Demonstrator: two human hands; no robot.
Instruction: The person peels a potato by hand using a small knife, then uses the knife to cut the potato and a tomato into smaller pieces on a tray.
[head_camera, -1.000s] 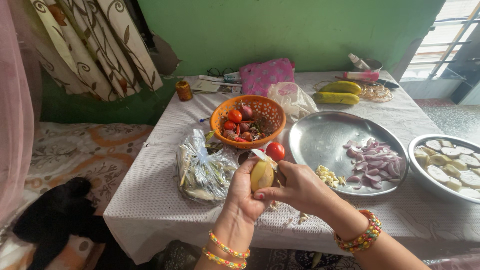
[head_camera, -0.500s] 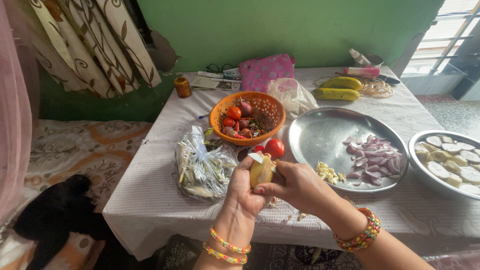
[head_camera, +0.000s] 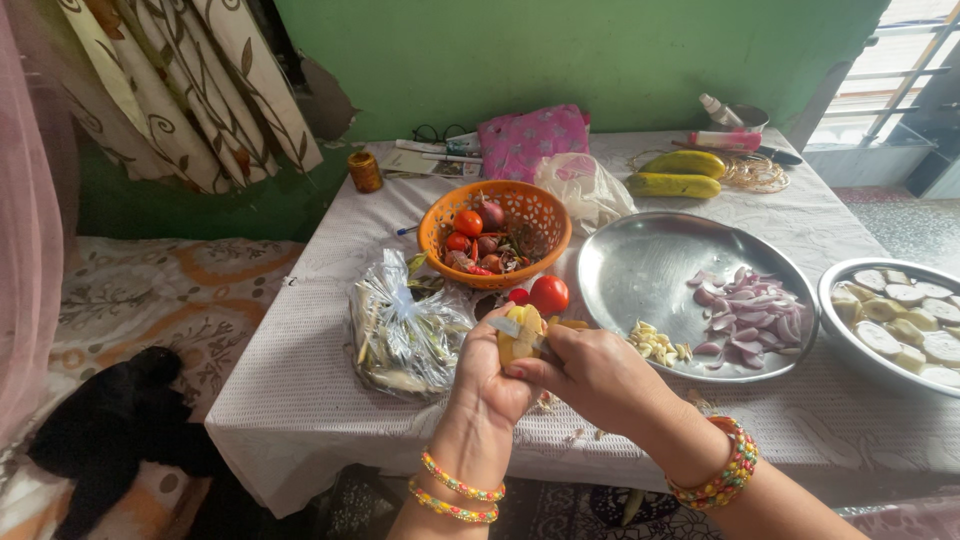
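Hands grip tight: left hand (head_camera: 487, 375) cups potato (head_camera: 522, 335), right hand (head_camera: 590, 375) clutches knife (head_camera: 508, 326).

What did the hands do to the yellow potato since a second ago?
The right hand drew the small knife further across the potato, which the left hand turned, so more peeled yellow shows. Both hands kept their grip. The orange basket, steel plate and tomato look unmoved.

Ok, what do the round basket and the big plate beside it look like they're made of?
The basket looks like moulded plastic: uniform bright orange, with a regular lattice of holes in its wall. The big plate looks like polished metal, probably steel: silver-grey, with soft reflections across its bare surface and a thin raised rim.
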